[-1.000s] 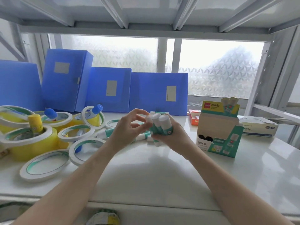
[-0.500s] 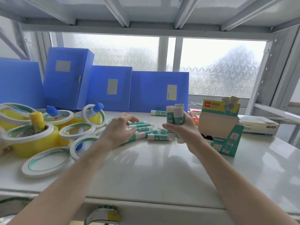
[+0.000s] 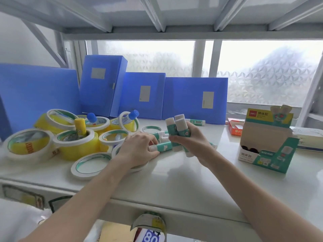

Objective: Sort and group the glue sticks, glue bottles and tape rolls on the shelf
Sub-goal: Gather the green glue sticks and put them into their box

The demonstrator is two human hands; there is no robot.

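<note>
My right hand grips a bundle of several teal-and-white glue sticks, held upright above the white shelf. My left hand curls its fingers round one glue stick lying on the shelf; a few more sticks lie just behind it. A lone glue stick lies near the blue folders. Yellow and white tape rolls pile at the left, with blue-capped glue bottles and a yellow glue stick standing among them.
Blue file boxes line the back. An open teal glue-stick carton stands at the right, with a small red box and a white box behind it. A flat tape ring lies near the front edge.
My left hand has left the bundle and gone down to the loose sticks, closing on one. My right hand has stayed up with its bundle; the view shifted left.
</note>
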